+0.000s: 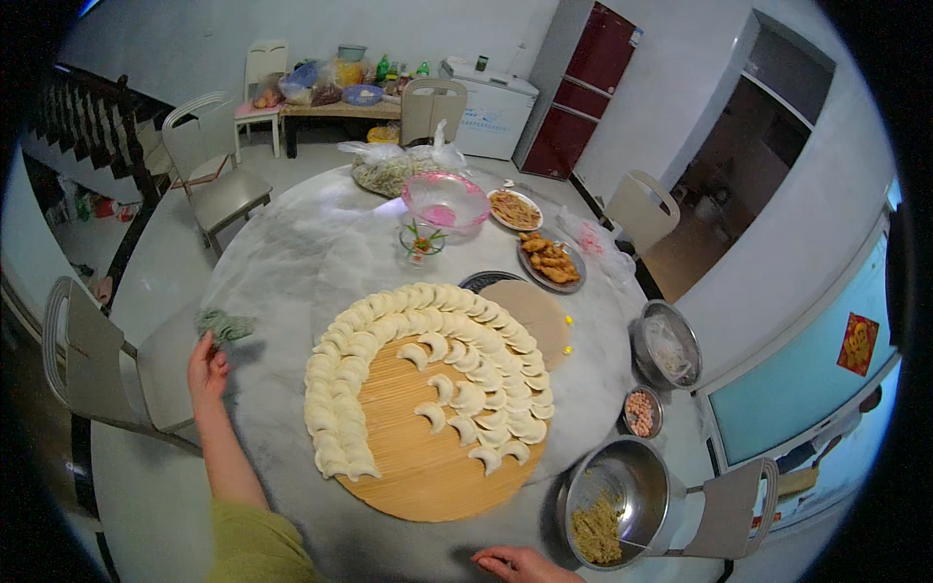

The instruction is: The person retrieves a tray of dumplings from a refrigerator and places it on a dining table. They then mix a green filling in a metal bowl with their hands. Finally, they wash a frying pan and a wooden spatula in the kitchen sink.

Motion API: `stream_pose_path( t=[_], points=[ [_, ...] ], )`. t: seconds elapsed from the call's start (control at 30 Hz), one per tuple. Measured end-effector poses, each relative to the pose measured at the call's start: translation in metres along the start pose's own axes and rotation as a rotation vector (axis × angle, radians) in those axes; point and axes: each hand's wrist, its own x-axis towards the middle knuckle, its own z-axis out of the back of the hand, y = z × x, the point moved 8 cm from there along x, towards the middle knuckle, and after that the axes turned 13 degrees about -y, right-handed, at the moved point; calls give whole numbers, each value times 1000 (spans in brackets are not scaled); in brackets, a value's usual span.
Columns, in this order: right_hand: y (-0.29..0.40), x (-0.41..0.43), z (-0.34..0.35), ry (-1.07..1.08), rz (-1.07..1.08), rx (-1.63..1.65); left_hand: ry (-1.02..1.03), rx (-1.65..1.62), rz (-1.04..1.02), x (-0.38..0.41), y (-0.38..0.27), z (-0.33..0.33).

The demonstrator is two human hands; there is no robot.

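Observation:
My left hand [209, 370] is at the left edge of the round table, its fingers loosely bent; a fingertip meets or nearly meets a crumpled green-grey cloth [227, 326]. My right hand [519, 564], partly cut off by the bottom of the view, lies low by the near edge with its fingers close together; whether it holds anything small is unclear. Between and beyond the hands is a round wooden board [408, 466], bearing curved rows of uncooked dumplings [328, 415]. A steel bowl of filling [598, 526] with a utensil in it stands to the right of my right hand.
On the marble-patterned table [270, 255] are a pink-rimmed bowl [446, 200], a plate of fried food [550, 260], a plate of shredded food [515, 210] and a bagged heap [393, 169]. A small bowl of pink pieces [641, 412] and another steel bowl [667, 344] sit at right. Chairs surround the table.

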Motion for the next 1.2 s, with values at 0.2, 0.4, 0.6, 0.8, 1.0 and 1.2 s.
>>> stream_pose_path(
  t=[0.2, 0.4, 0.6, 0.8, 1.0, 1.2],
  points=[
    [-30, -58, 41, -24, -28, -110, 42, -215, -275, -183, -63, -27],
    [-75, -155, 114, -113, -208, 37, 209, -178, -276, -296, -18, -103],
    [-115, -270, 183, -360, -108, 36, 542, -238, -163, -365, 34, -190],
    [-162, -389, 225, -509, -308, 124, 755, -266, 85, -423, 144, -266],
    [-176, -433, 237, -704, -289, 48, 651, -194, 253, -457, 213, -323],
    [-164, -419, 238, -646, -330, 71, 752, -151, 217, -416, 219, -327]
  ],
)
